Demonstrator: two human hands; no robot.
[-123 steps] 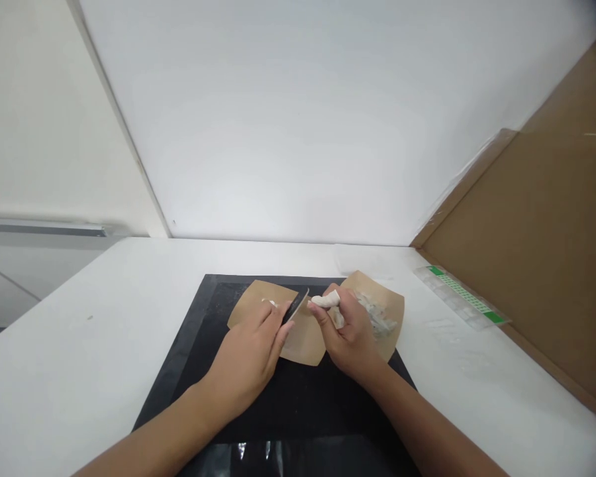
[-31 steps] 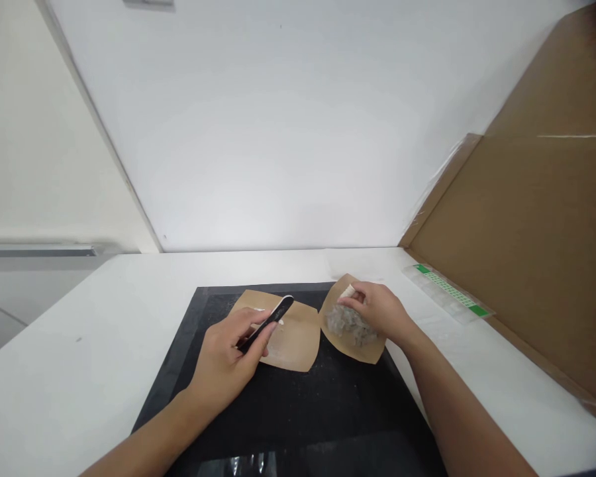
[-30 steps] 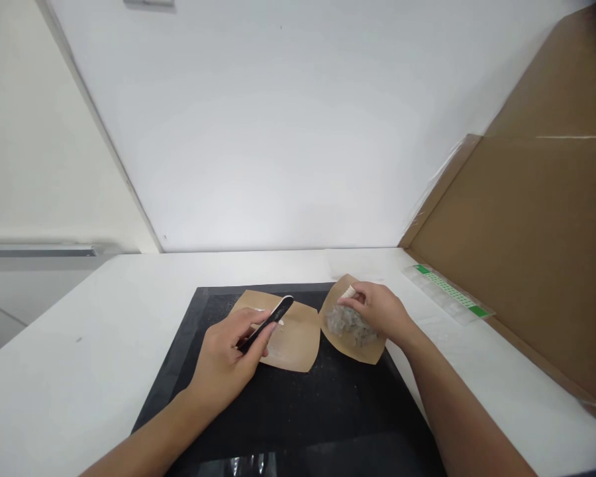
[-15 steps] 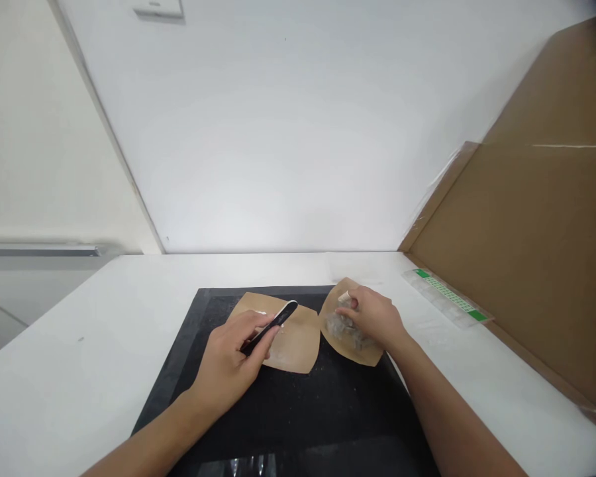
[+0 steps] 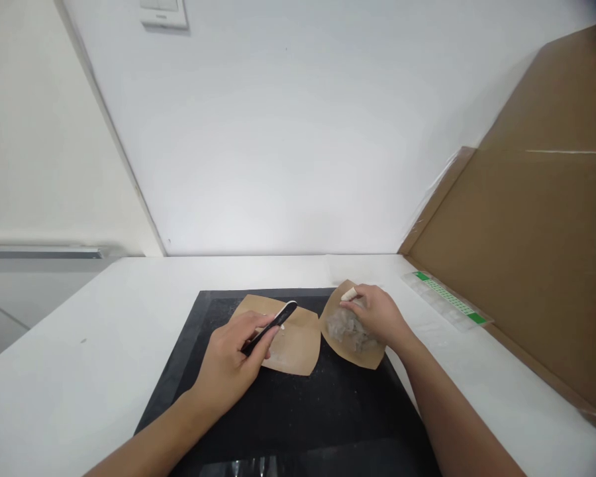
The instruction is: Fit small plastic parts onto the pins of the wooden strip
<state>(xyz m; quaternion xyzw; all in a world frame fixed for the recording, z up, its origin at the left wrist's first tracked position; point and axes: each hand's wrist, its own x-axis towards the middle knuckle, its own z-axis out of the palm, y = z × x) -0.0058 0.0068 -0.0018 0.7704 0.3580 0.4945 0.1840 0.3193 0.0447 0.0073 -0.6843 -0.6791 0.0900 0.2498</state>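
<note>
Head view, left to right: white tabletop [image 5: 54,358]; switch plate [image 5: 163,16] on white rear wall [image 5: 288,132]; black mat [image 5: 298,424] on tabletop. Left hand [image 5: 231,351] closed round black flat stick [image 5: 273,326], tip out over first brown sheet [image 5: 300,341]. Second brown sheet [image 5: 332,301] carries translucent grey scraps [image 5: 348,331]. Right hand [image 5: 380,313], thumb and fingers pinched on small white piece [image 5: 349,294], over second sheet. Farther right: clear green-marked strip [image 5: 447,298] beside cardboard panel [image 5: 536,218].

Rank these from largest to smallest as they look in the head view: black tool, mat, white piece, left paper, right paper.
1. Mat
2. Left paper and right paper: too alike to rank, both partly covered
3. Black tool
4. White piece, judged by its visible part
</note>
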